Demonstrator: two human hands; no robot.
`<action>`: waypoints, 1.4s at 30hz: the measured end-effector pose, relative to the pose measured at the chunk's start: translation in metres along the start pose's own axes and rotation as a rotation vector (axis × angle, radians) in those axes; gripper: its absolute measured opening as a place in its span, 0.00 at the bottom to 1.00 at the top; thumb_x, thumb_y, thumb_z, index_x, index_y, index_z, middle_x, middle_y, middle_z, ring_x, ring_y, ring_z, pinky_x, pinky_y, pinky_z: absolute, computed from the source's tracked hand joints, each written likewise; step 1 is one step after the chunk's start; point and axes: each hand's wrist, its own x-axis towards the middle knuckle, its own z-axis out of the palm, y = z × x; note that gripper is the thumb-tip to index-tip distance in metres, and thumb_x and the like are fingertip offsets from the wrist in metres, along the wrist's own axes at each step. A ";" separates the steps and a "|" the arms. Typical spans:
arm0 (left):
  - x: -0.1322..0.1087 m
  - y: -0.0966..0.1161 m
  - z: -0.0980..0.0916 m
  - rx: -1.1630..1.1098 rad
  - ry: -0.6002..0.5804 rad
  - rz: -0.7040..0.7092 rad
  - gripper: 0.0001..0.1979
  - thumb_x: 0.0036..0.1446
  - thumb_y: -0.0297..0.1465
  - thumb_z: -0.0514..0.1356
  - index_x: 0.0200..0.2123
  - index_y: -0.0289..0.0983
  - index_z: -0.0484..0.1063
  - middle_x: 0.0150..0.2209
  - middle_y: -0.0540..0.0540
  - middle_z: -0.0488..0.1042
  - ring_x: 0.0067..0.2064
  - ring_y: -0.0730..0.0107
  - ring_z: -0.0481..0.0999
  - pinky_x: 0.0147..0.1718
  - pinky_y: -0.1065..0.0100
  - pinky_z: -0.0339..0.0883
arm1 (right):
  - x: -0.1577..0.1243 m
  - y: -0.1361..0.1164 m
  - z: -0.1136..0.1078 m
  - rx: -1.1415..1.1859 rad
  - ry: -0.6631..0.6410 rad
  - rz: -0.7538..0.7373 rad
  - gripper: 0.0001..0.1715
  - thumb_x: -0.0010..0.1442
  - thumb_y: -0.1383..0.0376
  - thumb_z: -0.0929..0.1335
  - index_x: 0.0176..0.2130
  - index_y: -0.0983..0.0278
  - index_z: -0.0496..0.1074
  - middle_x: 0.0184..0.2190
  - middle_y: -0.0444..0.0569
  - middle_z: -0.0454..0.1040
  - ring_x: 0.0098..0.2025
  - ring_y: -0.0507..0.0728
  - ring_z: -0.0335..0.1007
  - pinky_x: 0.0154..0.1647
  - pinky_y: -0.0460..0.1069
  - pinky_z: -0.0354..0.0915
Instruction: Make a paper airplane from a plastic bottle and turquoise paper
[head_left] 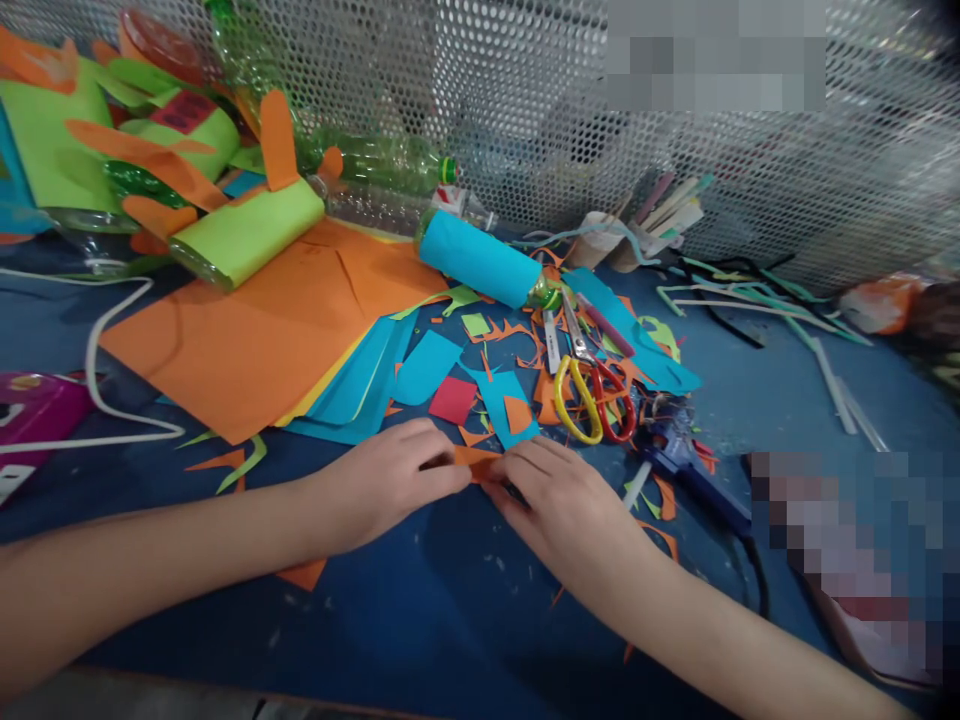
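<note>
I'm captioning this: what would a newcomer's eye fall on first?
Probably the large orange paper sheet left of centre, then the blue-paper-wrapped green plastic bottle lying beyond the scissors with yellow and red handles. Below centre, the left hand and right hand hold a small orange paper piece.
</note>
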 end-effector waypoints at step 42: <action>0.006 -0.002 -0.002 -0.045 0.079 -0.038 0.11 0.64 0.26 0.48 0.42 0.31 0.70 0.36 0.43 0.71 0.39 0.66 0.66 0.39 0.65 0.64 | 0.003 0.003 -0.001 -0.022 -0.064 0.011 0.10 0.62 0.71 0.61 0.33 0.65 0.71 0.30 0.51 0.70 0.36 0.58 0.68 0.40 0.54 0.67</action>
